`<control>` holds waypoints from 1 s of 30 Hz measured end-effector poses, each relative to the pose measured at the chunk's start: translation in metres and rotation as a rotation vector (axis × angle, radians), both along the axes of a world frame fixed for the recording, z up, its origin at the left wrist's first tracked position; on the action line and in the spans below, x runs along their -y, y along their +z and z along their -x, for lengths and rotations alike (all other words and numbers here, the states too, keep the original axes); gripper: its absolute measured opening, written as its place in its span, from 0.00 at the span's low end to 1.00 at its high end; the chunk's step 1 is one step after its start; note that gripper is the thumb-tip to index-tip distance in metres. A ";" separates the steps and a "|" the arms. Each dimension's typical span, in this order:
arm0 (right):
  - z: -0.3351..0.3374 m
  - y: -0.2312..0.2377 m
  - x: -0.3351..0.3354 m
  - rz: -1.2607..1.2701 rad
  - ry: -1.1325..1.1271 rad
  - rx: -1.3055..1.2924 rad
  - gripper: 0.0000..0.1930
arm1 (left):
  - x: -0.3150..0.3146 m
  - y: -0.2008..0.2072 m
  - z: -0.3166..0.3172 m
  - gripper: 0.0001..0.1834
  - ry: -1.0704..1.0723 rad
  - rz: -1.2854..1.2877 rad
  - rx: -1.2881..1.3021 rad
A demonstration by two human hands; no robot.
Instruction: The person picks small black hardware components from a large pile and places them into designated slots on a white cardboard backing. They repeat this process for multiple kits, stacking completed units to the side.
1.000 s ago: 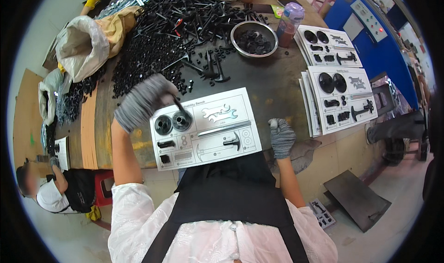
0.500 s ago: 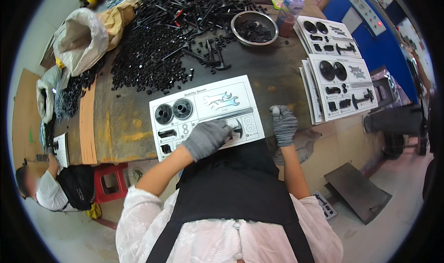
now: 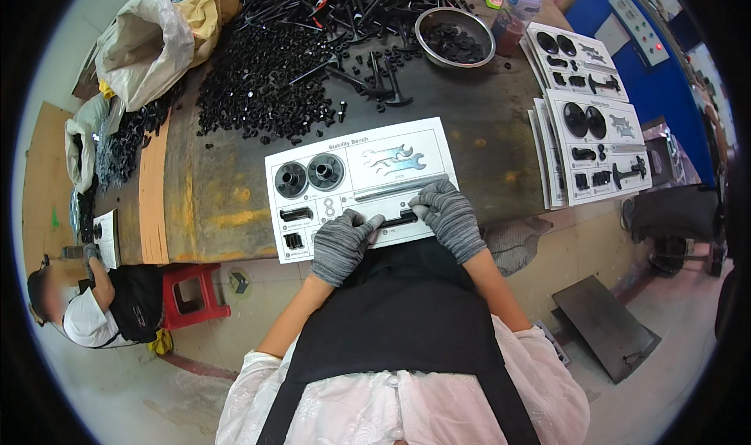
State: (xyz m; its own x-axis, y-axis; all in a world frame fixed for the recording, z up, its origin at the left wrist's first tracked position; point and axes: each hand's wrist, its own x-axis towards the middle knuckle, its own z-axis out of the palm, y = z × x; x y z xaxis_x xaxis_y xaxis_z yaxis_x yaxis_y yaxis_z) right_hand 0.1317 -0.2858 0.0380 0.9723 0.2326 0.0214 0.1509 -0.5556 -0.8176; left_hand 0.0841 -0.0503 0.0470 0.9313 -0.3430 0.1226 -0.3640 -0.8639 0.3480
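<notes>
A white parts card (image 3: pixel 356 144) lies at the table's front edge with parts mounted on it. Two black round caps (image 3: pixel 325 171), two silver open-end wrenches (image 3: pixel 395 159), a grey metal bar (image 3: pixel 403 187) and small black pieces (image 3: pixel 296 214) show on it. Low on the card is a black T-handled bolt (image 3: pixel 401 219). My left hand (image 3: pixel 344 245), in a grey knit glove, is closed with its fingertips at the bolt's left end. My right hand (image 3: pixel 450 218), gloved alike, pinches at its right end, which the fingers partly hide.
Black hardware (image 3: pixel 262 93) is heaped across the table's far side. Near it stand a metal bowl (image 3: pixel 422 46) of black parts and a bottle (image 3: pixel 516 11). More filled cards (image 3: pixel 598 144) are stacked at right. Another person (image 3: pixel 90 316) sits at far left by a red stool (image 3: pixel 195 312).
My right hand has come from the table beside the card onto its lower right. My left hand has drawn back slightly left, uncovering part of the bolt. The view has shifted a little.
</notes>
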 end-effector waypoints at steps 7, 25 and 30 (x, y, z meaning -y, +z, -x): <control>0.001 -0.001 0.002 0.014 -0.003 0.064 0.09 | 0.003 -0.005 -0.001 0.17 0.013 0.123 -0.014; -0.363 0.003 0.054 0.912 -0.204 0.069 0.22 | -0.096 0.015 -0.002 0.10 0.448 0.326 0.288; -0.360 0.003 0.062 0.797 -0.201 0.204 0.17 | -0.158 -0.032 0.022 0.11 0.585 0.213 0.320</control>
State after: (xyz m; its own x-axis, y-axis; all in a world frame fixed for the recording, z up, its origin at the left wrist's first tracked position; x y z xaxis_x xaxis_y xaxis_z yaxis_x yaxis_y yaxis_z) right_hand 0.4916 -0.3481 0.0408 0.9917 0.0759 0.1038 0.0899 -0.9864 -0.1377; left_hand 0.0618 0.1080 0.0149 0.8624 0.2662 0.4305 0.0275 -0.8739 0.4853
